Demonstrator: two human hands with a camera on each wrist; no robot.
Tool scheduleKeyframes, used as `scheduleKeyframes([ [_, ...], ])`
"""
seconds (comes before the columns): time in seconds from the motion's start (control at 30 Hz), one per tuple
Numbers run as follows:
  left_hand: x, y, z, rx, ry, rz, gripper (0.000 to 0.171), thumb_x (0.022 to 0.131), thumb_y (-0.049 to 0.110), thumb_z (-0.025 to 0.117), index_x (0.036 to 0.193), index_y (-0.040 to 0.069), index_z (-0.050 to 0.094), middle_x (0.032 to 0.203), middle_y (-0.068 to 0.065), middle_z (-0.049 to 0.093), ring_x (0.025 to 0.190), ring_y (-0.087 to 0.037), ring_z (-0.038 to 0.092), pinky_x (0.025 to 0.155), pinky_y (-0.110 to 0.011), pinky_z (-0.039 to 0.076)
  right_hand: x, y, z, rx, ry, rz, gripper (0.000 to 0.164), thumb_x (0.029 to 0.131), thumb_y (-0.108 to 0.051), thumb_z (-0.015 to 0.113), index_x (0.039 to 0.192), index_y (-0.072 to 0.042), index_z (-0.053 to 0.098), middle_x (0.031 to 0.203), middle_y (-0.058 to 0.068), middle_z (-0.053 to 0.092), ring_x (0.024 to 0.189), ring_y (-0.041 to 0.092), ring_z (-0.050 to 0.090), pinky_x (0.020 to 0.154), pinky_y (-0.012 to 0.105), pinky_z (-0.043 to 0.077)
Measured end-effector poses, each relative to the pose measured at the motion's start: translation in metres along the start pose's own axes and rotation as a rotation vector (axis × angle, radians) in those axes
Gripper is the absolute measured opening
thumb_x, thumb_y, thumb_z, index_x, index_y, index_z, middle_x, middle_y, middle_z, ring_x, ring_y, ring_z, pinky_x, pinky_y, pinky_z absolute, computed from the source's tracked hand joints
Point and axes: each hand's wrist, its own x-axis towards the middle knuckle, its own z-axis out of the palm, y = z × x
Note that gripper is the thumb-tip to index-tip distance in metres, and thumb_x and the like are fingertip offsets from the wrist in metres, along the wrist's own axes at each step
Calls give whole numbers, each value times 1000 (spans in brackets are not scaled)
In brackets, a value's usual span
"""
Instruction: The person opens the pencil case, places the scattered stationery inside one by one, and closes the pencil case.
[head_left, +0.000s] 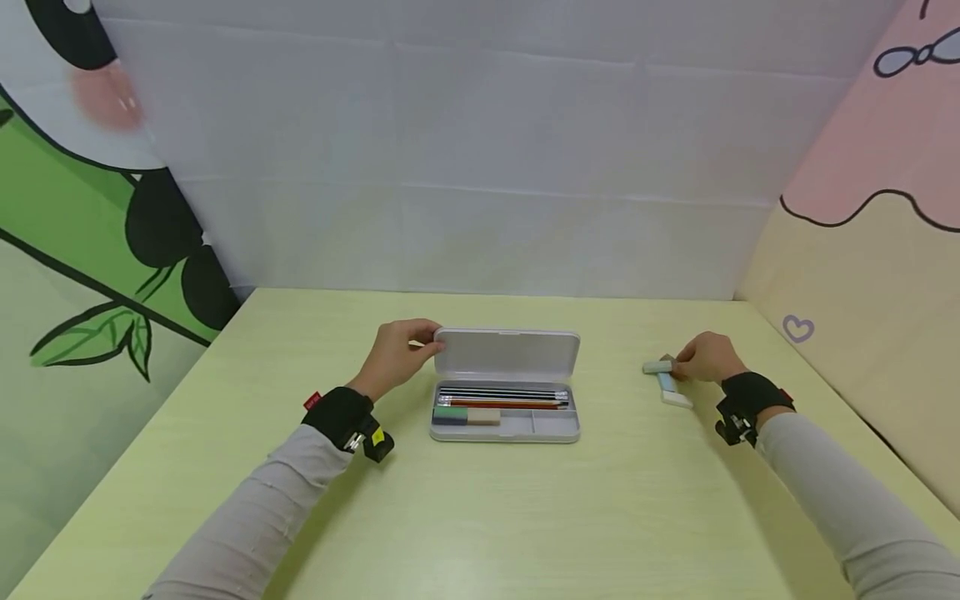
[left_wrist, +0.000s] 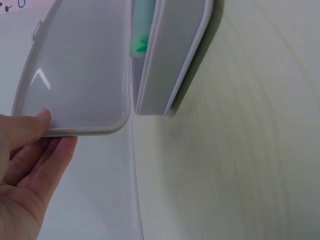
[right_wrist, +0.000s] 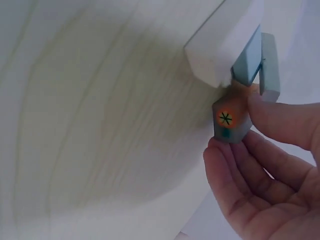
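A white pencil case (head_left: 517, 434) lies open on the table, holding several pencils (head_left: 502, 398), a green-and-blue eraser (head_left: 450, 416) and a beige eraser (head_left: 483, 416). My left hand (head_left: 401, 354) pinches the left corner of its raised lid (left_wrist: 80, 75), thumb on the inner face and fingers behind. To the right of the case, my right hand (head_left: 708, 358) pinches a greyish eraser (right_wrist: 232, 120) with an orange mark on its end. Close against it lie a white eraser (right_wrist: 220, 45), a blue eraser (right_wrist: 247, 57) and a pale green eraser (right_wrist: 269, 67).
The light wooden table (head_left: 480, 517) meets a white cloth wall (head_left: 480, 167) at the back. A printed panel (head_left: 862, 333) rises along the right edge, and another green-and-white printed panel (head_left: 75, 250) stands on the left.
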Motion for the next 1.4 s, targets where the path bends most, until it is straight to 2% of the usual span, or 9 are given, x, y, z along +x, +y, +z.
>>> scheduleKeyframes([
  [0.3,-2,0,2,-5,-2,-2,19,87,7,69,105,1,70,95,-17,73,89,-28,71,76,-35,61,-1,-6,0,-14,-50,35,25,85,-16,65,94,6,74,90,22,73,82,32,61,61,27,45],
  [0.5,-3,-1,4,9,-19,-11,19,87,8,69,105,3,70,96,-15,73,90,-27,70,77,-35,61,-1,-5,0,-24,-46,34,23,87,-15,64,91,4,75,91,21,73,91,41,62,74,41,52],
  [0.63,-3,-2,4,14,-17,-15,19,87,8,69,105,3,70,96,-14,73,90,-26,70,77,-35,61,-2,-8,-3,42,32,29,19,84,-14,68,84,3,76,84,19,74,90,43,62,73,44,53],
  [0.77,-3,-1,4,15,-16,-18,19,87,9,70,105,3,70,96,-14,73,90,-26,70,77,-35,61,-3,-14,-5,90,131,-15,17,83,-12,71,85,5,75,77,17,73,80,37,63,65,36,51],
  [0.87,-3,0,4,17,-16,-19,19,87,8,69,105,3,70,96,-14,73,90,-26,70,77,-35,61,-4,-23,-6,111,157,-39,17,82,-11,72,88,6,74,77,18,72,74,32,63,59,30,50],
  [0.97,-2,1,3,19,-16,-15,19,87,8,69,105,2,70,96,-15,73,90,-27,70,78,-35,60,-5,-32,-8,129,146,-53,18,82,-10,73,90,6,73,82,20,72,73,29,64,57,28,50],
  [1.1,-2,3,2,19,-14,-8,19,87,8,69,105,2,70,95,-15,73,89,-27,70,77,-36,60,-6,-43,-7,153,118,-96,19,81,-9,75,93,5,73,88,21,71,75,27,64,62,29,52],
  [1.3,-2,4,0,31,-3,2,19,87,7,69,104,1,70,94,-16,73,89,-28,70,76,-35,61,-8,-68,-5,167,62,-236,12,77,-7,77,87,0,75,80,13,73,69,16,64,64,28,52],
  [1.4,-2,5,0,26,1,1,19,87,7,70,105,1,70,96,-16,73,90,-28,70,76,-36,61,-7,-80,-4,169,37,-271,8,77,-7,78,84,-3,75,77,9,73,68,12,63,62,26,51],
])
